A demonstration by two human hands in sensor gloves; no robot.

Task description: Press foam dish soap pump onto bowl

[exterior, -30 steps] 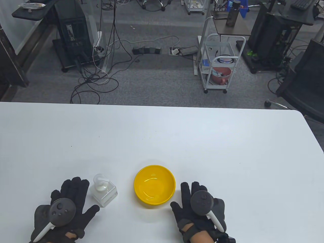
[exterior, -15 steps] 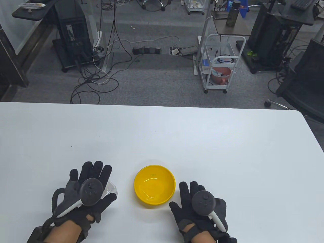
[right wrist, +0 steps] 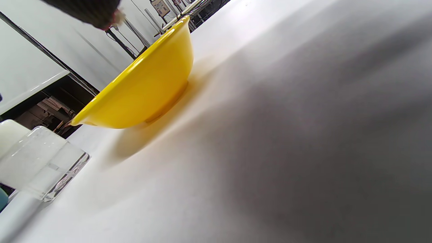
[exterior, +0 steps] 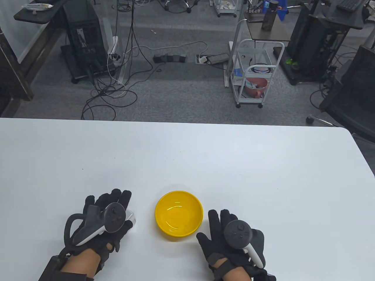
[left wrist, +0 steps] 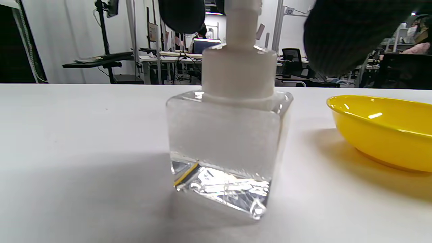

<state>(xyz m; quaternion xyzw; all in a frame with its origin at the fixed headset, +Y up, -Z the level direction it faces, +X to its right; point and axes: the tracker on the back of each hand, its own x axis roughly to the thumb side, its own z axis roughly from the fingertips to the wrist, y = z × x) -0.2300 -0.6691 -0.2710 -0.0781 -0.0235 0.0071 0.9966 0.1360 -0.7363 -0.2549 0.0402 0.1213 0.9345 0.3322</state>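
Observation:
A clear square foam soap bottle with a white pump stands on the white table, left of an empty yellow bowl. My left hand hovers over the bottle with its fingers stretched out and hides all but one corner. In the left wrist view gloved fingers hang on either side of the pump neck, and I see no contact. My right hand rests flat and open on the table just right of the bowl. The right wrist view shows the bowl and the bottle.
The table's far edge borders a floor with cables, a white cart and desks. The table's right edge curves away at the far right.
My left hand has moved right and forward from beside the bottle to over it, covering the pump. My right hand and the bowl have stayed put.

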